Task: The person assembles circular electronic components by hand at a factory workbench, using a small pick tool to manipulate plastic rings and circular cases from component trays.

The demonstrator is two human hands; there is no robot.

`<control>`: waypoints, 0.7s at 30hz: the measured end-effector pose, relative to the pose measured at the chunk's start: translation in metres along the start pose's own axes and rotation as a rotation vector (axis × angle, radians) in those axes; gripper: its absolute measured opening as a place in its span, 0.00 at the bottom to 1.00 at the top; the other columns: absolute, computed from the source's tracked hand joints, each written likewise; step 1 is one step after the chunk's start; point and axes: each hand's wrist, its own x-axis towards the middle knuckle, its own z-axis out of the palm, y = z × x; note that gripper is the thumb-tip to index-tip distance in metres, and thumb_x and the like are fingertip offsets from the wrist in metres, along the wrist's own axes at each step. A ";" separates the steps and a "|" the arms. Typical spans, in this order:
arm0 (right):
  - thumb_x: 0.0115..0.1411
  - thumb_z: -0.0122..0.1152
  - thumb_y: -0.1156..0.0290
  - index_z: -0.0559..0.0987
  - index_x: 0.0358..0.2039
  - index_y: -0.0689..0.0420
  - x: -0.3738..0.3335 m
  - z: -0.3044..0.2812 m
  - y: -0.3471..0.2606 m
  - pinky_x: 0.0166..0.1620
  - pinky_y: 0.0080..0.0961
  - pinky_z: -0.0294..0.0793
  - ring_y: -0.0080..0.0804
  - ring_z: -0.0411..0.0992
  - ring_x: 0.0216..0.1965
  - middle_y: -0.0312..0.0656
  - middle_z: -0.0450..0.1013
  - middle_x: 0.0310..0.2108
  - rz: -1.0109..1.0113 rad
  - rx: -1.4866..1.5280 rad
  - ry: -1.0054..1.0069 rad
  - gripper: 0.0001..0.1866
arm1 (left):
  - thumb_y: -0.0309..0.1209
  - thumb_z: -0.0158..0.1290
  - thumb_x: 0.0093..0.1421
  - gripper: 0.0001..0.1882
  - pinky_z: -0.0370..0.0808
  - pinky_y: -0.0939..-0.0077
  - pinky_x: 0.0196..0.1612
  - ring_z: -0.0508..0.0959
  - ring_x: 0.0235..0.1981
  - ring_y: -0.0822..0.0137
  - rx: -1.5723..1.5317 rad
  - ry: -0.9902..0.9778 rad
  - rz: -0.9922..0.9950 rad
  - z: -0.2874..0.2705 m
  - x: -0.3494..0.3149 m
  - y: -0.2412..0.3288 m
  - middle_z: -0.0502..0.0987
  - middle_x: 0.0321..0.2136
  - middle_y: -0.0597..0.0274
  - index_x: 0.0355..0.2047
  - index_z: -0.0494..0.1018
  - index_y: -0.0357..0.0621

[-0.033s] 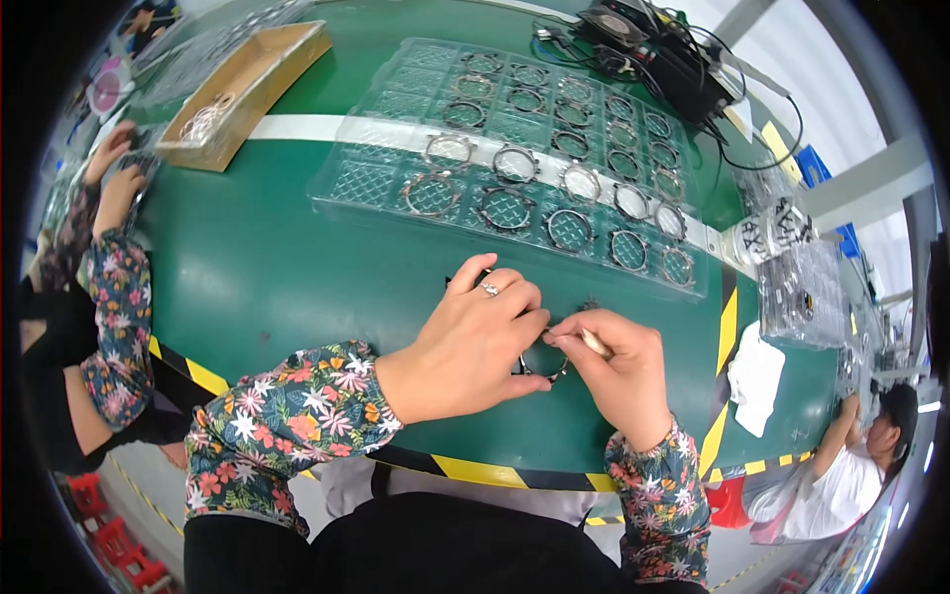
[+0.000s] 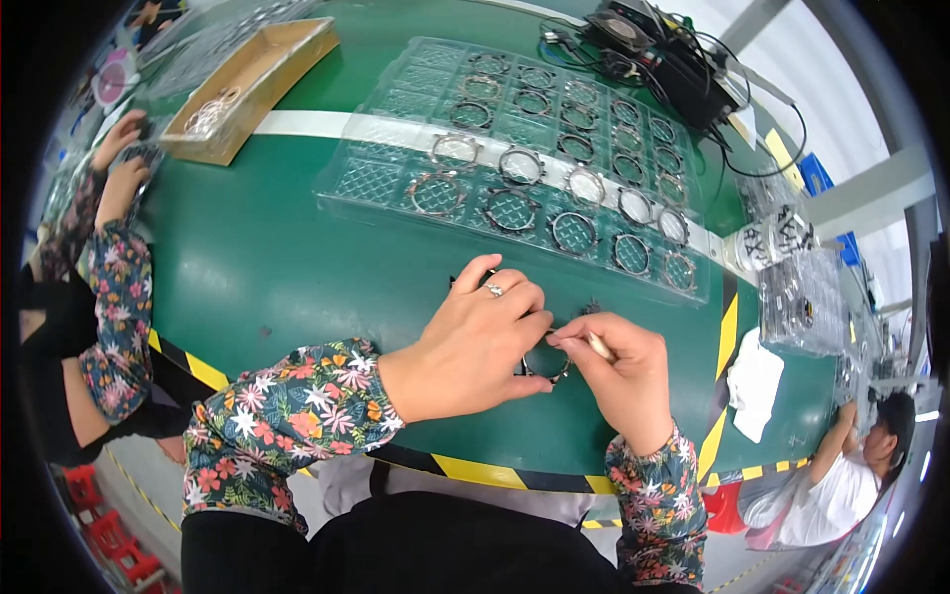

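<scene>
Pressing down with the left hand (image 2: pixel 473 346) on a small dark metal ring (image 2: pixel 547 368) lying on the green table (image 2: pixel 277 277), near the front edge. Pinching a thin pale stick (image 2: pixel 598 345) in the right hand (image 2: pixel 621 374), tip touching the ring. Lying just beyond, a clear compartment tray (image 2: pixel 376 178) of similar rings.

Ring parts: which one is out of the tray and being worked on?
The dark ring part on the green table, pinched between the left hand and right hand. All the others sit in compartments of the clear tray.
</scene>
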 end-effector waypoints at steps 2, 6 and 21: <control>0.57 0.61 0.83 0.81 0.33 0.64 -0.002 -0.001 -0.002 0.31 0.15 0.70 0.16 0.72 0.29 0.37 0.80 0.31 0.030 0.052 0.011 0.04 | 0.44 0.69 0.43 0.28 0.56 0.50 0.63 0.70 0.50 0.60 0.010 -0.008 0.023 0.001 0.000 -0.001 0.71 0.40 0.62 0.42 0.76 0.44; 0.59 0.59 0.83 0.80 0.34 0.64 -0.001 -0.005 -0.004 0.30 0.12 0.67 0.13 0.69 0.29 0.35 0.79 0.31 0.104 0.115 0.014 0.04 | 0.45 0.69 0.43 0.28 0.56 0.50 0.63 0.70 0.50 0.60 0.008 0.007 0.028 0.000 -0.002 -0.001 0.71 0.40 0.62 0.42 0.76 0.44; 0.58 0.61 0.82 0.78 0.39 0.61 -0.006 -0.008 -0.007 0.29 0.14 0.65 0.14 0.67 0.26 0.33 0.74 0.32 0.105 0.213 -0.138 0.09 | 0.42 0.69 0.42 0.26 0.57 0.48 0.63 0.70 0.49 0.59 -0.009 0.019 0.035 -0.004 0.001 -0.003 0.71 0.39 0.61 0.39 0.78 0.41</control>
